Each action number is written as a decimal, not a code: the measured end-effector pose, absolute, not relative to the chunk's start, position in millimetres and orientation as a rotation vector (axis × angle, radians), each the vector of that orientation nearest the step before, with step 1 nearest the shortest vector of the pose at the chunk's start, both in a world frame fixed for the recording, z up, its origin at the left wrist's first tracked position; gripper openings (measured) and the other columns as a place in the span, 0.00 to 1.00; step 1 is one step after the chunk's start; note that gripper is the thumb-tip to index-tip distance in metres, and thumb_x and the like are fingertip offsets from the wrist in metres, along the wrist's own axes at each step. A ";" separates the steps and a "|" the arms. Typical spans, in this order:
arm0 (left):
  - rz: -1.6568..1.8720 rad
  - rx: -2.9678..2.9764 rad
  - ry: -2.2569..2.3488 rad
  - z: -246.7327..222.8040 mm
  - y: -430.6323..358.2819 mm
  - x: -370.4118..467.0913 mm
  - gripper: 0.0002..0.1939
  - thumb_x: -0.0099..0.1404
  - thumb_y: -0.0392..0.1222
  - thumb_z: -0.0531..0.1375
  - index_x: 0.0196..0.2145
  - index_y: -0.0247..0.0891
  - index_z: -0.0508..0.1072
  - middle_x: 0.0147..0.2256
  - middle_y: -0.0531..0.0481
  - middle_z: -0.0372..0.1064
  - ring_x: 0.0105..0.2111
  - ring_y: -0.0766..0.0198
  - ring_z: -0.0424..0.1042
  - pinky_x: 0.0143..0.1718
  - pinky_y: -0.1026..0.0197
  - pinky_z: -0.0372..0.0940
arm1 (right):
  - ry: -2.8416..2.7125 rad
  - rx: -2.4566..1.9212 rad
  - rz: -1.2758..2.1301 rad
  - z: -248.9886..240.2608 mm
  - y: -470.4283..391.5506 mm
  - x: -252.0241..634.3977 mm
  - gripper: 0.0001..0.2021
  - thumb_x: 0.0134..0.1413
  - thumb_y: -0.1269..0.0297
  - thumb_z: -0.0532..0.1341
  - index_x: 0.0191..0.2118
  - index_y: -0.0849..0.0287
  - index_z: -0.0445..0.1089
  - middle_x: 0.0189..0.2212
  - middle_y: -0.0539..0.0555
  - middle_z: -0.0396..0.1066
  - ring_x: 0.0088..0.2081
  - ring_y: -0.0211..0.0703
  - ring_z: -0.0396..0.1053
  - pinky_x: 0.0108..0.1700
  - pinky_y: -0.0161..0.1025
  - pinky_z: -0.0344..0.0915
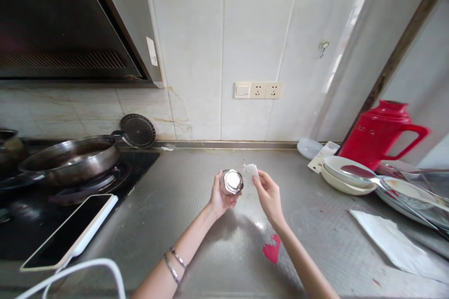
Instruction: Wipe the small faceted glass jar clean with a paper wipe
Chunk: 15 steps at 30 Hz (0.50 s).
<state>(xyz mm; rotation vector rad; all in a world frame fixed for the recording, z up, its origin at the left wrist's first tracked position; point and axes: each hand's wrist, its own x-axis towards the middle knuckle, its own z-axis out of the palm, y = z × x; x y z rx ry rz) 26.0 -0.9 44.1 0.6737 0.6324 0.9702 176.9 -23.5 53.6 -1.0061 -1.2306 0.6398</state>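
My left hand [219,198] is closed around a small jar [233,182] whose round, shiny silver top faces me. The jar's lower part is hidden by my fingers and by the angle. Just to the right of it, my right hand [268,194] pinches a small white piece of tissue [250,174] between thumb and fingers. The tissue is close beside the jar's edge; I cannot tell whether they touch. Both hands are above the steel counter [175,205]. Below the right hand, a red heart-shaped piece [272,248] is on the counter.
A pan [72,161] stands on the black stove at left, with a phone [72,231] and white cable in front. To the right are a red thermos [379,135], stacked bowls [345,182], plates with utensils [417,196] and a white paper sheet [393,243]. Sockets [265,90] are on the tiled wall.
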 end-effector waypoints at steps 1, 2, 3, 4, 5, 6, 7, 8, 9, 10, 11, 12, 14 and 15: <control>0.979 0.722 0.624 43.7 0.7 25.2 0.36 0.55 0.71 0.49 0.37 0.32 0.71 0.22 0.47 0.68 0.14 0.70 0.59 0.13 0.68 0.50 | -1.193 -0.985 0.709 52.7 -18.8 176.0 0.18 0.52 0.52 0.62 0.43 0.60 0.72 0.40 0.58 0.76 0.39 0.49 0.73 0.40 0.42 0.70; 0.992 0.769 0.622 43.2 2.3 24.1 0.35 0.54 0.70 0.51 0.37 0.32 0.71 0.23 0.47 0.68 0.15 0.69 0.60 0.13 0.68 0.53 | -1.155 -0.961 0.791 50.8 -14.3 175.1 0.19 0.49 0.50 0.63 0.42 0.60 0.72 0.39 0.58 0.76 0.39 0.49 0.73 0.38 0.42 0.70; 1.012 0.810 0.633 42.9 4.0 22.7 0.33 0.53 0.70 0.54 0.37 0.33 0.71 0.24 0.48 0.68 0.17 0.69 0.62 0.14 0.68 0.56 | -1.112 -0.939 0.873 48.2 -10.4 174.2 0.20 0.47 0.49 0.65 0.41 0.59 0.72 0.38 0.57 0.76 0.39 0.50 0.73 0.37 0.43 0.71; 1.036 0.844 0.656 42.7 5.6 21.1 0.32 0.52 0.69 0.56 0.38 0.34 0.71 0.25 0.49 0.67 0.18 0.68 0.63 0.15 0.67 0.59 | -1.073 -0.923 0.946 45.2 -7.0 173.3 0.21 0.45 0.49 0.66 0.41 0.59 0.73 0.38 0.57 0.76 0.39 0.50 0.73 0.37 0.44 0.72; 1.059 0.875 0.681 42.5 7.2 19.3 0.32 0.51 0.68 0.59 0.39 0.35 0.71 0.26 0.49 0.67 0.20 0.68 0.64 0.16 0.67 0.61 | -1.040 -0.914 1.003 42.0 -4.4 172.6 0.21 0.43 0.48 0.67 0.40 0.59 0.73 0.37 0.57 0.76 0.40 0.51 0.73 0.37 0.45 0.72; 1.080 0.905 0.702 42.6 8.6 17.5 0.32 0.50 0.67 0.60 0.41 0.35 0.70 0.27 0.50 0.67 0.21 0.67 0.65 0.17 0.67 0.63 | -1.014 -0.913 1.037 39.1 -2.4 172.2 0.22 0.42 0.48 0.67 0.40 0.59 0.73 0.37 0.56 0.76 0.40 0.51 0.72 0.37 0.45 0.72; 1.094 0.940 0.718 42.9 9.8 15.5 0.33 0.50 0.66 0.61 0.43 0.36 0.69 0.28 0.50 0.67 0.22 0.67 0.65 0.17 0.67 0.64 | -1.000 -0.919 1.048 36.7 -1.0 172.1 0.22 0.41 0.48 0.67 0.39 0.59 0.73 0.37 0.56 0.76 0.40 0.51 0.73 0.37 0.45 0.72; 1.100 0.985 0.729 43.4 10.9 13.4 0.34 0.50 0.66 0.61 0.45 0.38 0.68 0.29 0.51 0.66 0.22 0.68 0.65 0.18 0.67 0.64 | -0.999 -0.929 1.041 34.9 -0.1 172.3 0.22 0.41 0.48 0.67 0.39 0.59 0.74 0.37 0.56 0.77 0.39 0.50 0.73 0.37 0.45 0.72; 1.103 1.039 0.741 44.1 11.7 11.5 0.34 0.50 0.65 0.61 0.48 0.40 0.67 0.30 0.51 0.66 0.23 0.68 0.65 0.18 0.67 0.65 | -1.010 -0.939 1.020 33.8 0.3 172.9 0.22 0.41 0.48 0.67 0.39 0.59 0.74 0.37 0.57 0.77 0.38 0.50 0.73 0.37 0.44 0.72; 1.102 1.103 0.761 45.1 12.3 9.6 0.34 0.51 0.63 0.62 0.50 0.41 0.66 0.31 0.51 0.66 0.23 0.68 0.65 0.18 0.67 0.65 | -1.026 -0.949 0.991 33.4 0.5 173.6 0.23 0.41 0.47 0.67 0.40 0.59 0.74 0.36 0.57 0.77 0.37 0.49 0.73 0.37 0.43 0.71; 1.098 1.176 0.789 46.2 12.8 8.0 0.33 0.51 0.62 0.62 0.51 0.43 0.65 0.33 0.51 0.66 0.24 0.69 0.65 0.18 0.67 0.65 | -1.043 -0.959 0.958 33.5 0.5 174.6 0.23 0.42 0.47 0.66 0.40 0.60 0.74 0.36 0.57 0.77 0.35 0.48 0.73 0.36 0.43 0.71; 1.088 1.252 0.821 47.3 13.0 6.7 0.33 0.52 0.60 0.62 0.52 0.44 0.64 0.35 0.51 0.66 0.25 0.68 0.65 0.18 0.68 0.65 | -1.058 -0.970 0.922 34.0 0.5 175.7 0.24 0.43 0.47 0.65 0.41 0.60 0.73 0.36 0.57 0.77 0.34 0.47 0.73 0.35 0.42 0.70; 1.055 1.394 0.892 49.0 13.0 5.1 0.33 0.53 0.56 0.62 0.55 0.45 0.62 0.38 0.49 0.66 0.28 0.67 0.66 0.19 0.68 0.64 | -1.081 -0.997 0.846 35.6 0.7 177.9 0.23 0.45 0.47 0.64 0.42 0.61 0.72 0.33 0.57 0.77 0.30 0.45 0.72 0.32 0.40 0.69; 1.034 1.460 0.929 49.5 12.8 4.8 0.34 0.53 0.54 0.62 0.56 0.45 0.62 0.39 0.49 0.66 0.28 0.66 0.67 0.19 0.68 0.64 | -1.090 -1.018 0.803 36.3 1.3 179.1 0.23 0.45 0.47 0.64 0.42 0.61 0.72 0.31 0.56 0.76 0.28 0.43 0.71 0.30 0.39 0.68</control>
